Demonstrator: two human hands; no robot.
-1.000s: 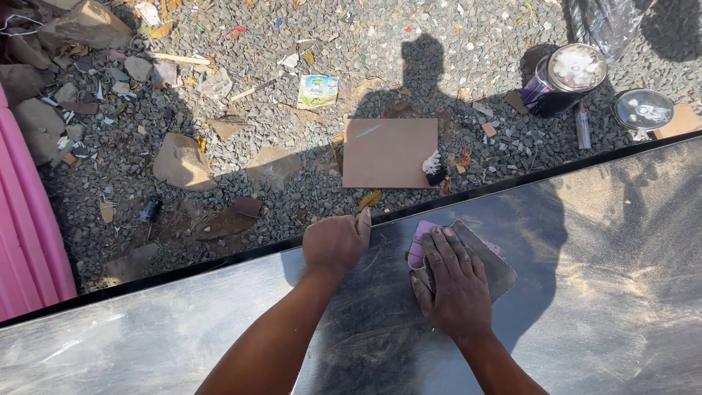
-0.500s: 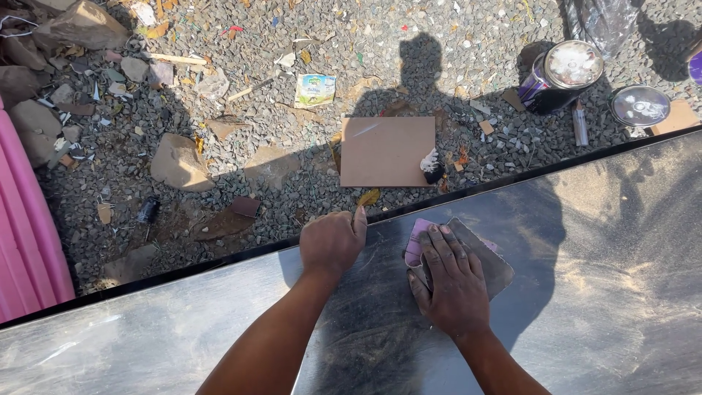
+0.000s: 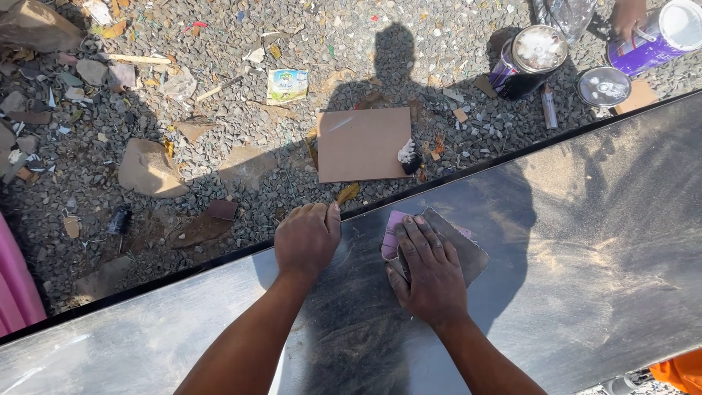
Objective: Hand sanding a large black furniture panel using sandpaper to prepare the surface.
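The right hand (image 3: 426,274) lies flat, fingers spread, pressing down on a folded grey sheet of sandpaper with a pink-purple backing (image 3: 457,249); it is not clenched around the sheet but pins it under the palm and fingers. The sandpaper rests on a long, dusty dark metal panel (image 3: 585,256), close to the panel's far edge. Just to the left, the left hand (image 3: 307,238) is curled into a loose fist with its fingers hooked over that far edge, gripping the panel itself.

Beyond the edge lies grey gravel ground (image 3: 219,88) strewn with stones and scraps. A flat brown rectangular board (image 3: 362,144) lies on it near the hands, with a small black-handled brush with white bristles (image 3: 408,156) at its right side. Further right stand a dark round paint tin with a pale lid (image 3: 528,60) and a loose round metal lid (image 3: 603,86). At the top right, another person's hand (image 3: 627,16) holds a purple can (image 3: 658,35).
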